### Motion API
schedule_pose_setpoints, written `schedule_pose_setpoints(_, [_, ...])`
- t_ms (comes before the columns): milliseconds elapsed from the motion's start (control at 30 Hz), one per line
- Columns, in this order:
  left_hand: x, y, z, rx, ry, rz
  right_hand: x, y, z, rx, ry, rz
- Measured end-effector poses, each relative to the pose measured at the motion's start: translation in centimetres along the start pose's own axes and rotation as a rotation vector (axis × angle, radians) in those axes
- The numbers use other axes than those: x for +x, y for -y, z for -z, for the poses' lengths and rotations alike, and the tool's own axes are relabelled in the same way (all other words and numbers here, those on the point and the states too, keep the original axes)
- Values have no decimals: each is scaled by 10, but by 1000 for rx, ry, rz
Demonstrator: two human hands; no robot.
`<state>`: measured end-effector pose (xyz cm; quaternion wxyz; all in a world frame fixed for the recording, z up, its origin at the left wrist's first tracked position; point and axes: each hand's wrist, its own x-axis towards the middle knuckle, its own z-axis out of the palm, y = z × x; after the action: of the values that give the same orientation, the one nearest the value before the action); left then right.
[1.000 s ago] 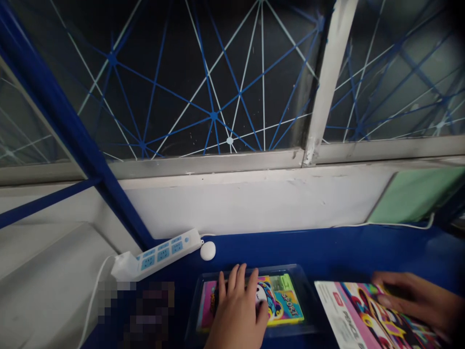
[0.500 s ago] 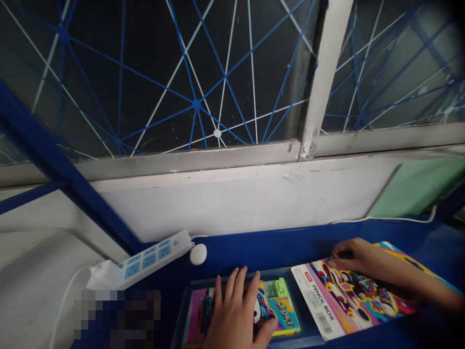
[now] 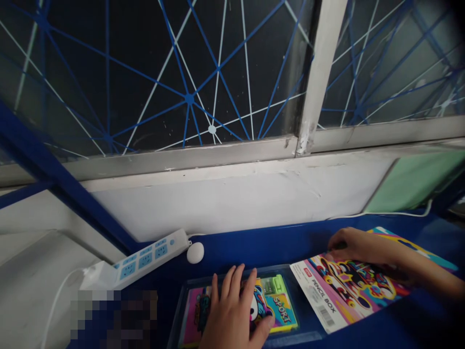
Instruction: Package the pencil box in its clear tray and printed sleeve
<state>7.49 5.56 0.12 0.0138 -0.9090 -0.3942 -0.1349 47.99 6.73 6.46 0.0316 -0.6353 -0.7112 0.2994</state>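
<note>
My left hand [image 3: 230,310] lies with fingers spread over a colourful pencil box [image 3: 283,308] marked "SPORT", which has a small green part at its upper right corner. The box sits inside a clear plastic tray [image 3: 308,327], and my hand hides its middle. To the right lies a printed card [image 3: 348,291] reading "PENCIL BOX", with a cartoon picture and a barcode. My right hand [image 3: 350,245] is curled at the card's far edge, thumb and fingers closed on it; the forearm crosses over the card's right part.
A white power strip [image 3: 150,259] with blue sockets lies at the left, with a round white object [image 3: 195,252] beside its end. Behind the blue table [image 3: 247,247] is a white wall under a window. A green panel [image 3: 417,182] leans at the right, with a white cable along its foot.
The view has shifted slightly. Both hands stay at nearly the same places, the left on the pencil box and the right at the card's far edge.
</note>
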Motion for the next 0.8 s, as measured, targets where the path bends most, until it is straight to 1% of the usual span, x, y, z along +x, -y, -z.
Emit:
schedule_pose_setpoints(200, [-1,-2,1,-1,31,17,-2,-6,-1,0,-1,-14])
schedule_pose_setpoints(467, [0,-5,5,-33,68,39,0,3,0,12,-24,8])
schedule_pose_setpoints(633, [4,-8,11,-80,129,83,-1,6,-5,39,-113,29])
schedule_pose_setpoints(800, [5,-12,16,-112,164,116,-6,-2,-17,53,-228,12])
